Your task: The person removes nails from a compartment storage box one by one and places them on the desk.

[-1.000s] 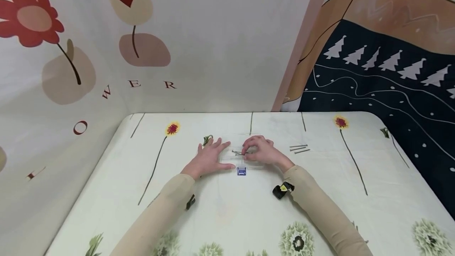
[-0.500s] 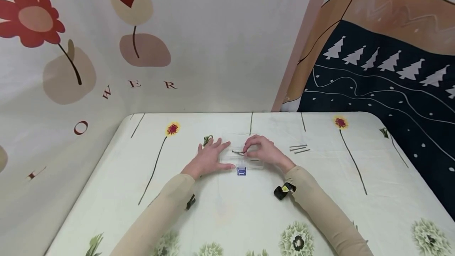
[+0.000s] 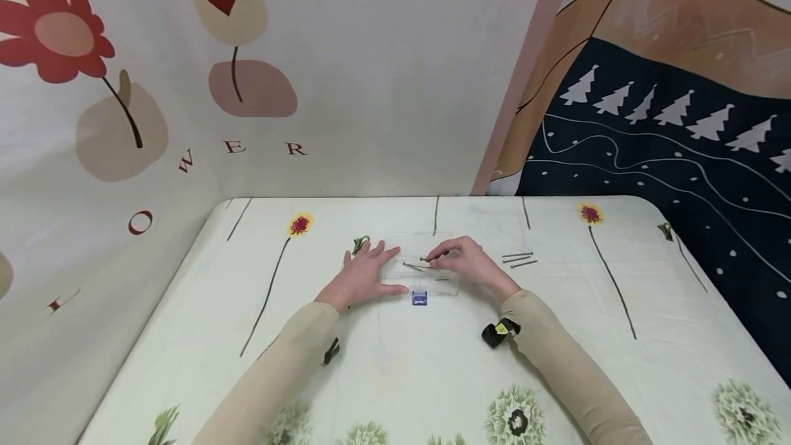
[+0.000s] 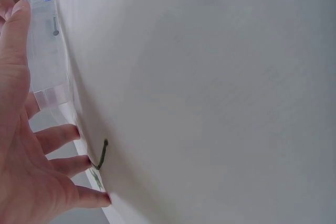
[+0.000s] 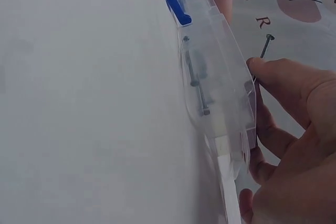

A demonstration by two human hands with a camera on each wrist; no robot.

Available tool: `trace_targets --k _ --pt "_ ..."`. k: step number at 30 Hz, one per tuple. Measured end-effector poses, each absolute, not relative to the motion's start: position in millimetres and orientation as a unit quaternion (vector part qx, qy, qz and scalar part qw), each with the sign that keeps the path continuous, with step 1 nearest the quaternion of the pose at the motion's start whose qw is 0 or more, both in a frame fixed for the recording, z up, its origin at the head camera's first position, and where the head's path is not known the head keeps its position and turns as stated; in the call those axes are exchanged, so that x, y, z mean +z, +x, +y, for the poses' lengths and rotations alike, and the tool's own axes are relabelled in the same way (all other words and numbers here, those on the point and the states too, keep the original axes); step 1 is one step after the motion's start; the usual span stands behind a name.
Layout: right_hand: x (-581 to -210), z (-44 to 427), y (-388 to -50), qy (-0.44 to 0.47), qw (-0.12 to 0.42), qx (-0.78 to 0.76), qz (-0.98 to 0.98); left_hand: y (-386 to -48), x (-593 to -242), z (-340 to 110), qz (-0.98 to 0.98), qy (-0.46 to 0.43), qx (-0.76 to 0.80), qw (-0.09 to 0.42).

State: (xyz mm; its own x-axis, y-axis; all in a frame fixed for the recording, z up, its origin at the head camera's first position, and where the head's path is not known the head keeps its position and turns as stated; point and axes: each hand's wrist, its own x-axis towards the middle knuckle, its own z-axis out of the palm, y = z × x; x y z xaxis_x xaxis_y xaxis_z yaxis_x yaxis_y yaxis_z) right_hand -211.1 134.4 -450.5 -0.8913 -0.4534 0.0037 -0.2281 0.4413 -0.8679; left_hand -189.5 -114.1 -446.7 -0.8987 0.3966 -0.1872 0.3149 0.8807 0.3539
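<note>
A clear plastic box (image 3: 395, 283) with a blue latch (image 3: 419, 298) lies on the table, several metal screws visible in it. My left hand (image 3: 360, 277) rests at its left side, fingers spread, thumb along the front left edge. Above the right part of the box, my right hand (image 3: 472, 265) pinches a screw (image 5: 267, 45) between thumb and fingers, its flat head sticking out. Through the wall in the right wrist view, screws (image 5: 199, 95) show in the front compartment. Another screw (image 3: 412, 266) lies in the middle of the box.
Several loose screws (image 3: 519, 259) lie side by side on the flowered tablecloth (image 3: 395, 383), right of the box. A printed cloth wall (image 3: 383, 88) stands behind the table. A dark patterned cloth (image 3: 655, 136) hangs at the right.
My right hand has moved slightly right and lifted a screw away from the others in the box. My left hand has stayed in place.
</note>
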Motion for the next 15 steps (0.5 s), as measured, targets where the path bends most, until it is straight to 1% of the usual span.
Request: trace_targets --k 5,9,15 --pt "-451.2 139.9 -210.0 -0.219 0.115 -0.488 0.837 -188.4 -447.9 -114.2 0.96 0.189 0.162 0.129" --pt "-449.8 145.1 -208.8 -0.216 0.118 -0.483 0.841 -187.7 -448.0 -114.0 0.959 0.193 0.163 0.13" --pt "-448.5 152.5 -208.7 -0.222 0.107 -0.487 0.838 -188.4 -448.0 -114.4 0.96 0.193 0.161 0.125"
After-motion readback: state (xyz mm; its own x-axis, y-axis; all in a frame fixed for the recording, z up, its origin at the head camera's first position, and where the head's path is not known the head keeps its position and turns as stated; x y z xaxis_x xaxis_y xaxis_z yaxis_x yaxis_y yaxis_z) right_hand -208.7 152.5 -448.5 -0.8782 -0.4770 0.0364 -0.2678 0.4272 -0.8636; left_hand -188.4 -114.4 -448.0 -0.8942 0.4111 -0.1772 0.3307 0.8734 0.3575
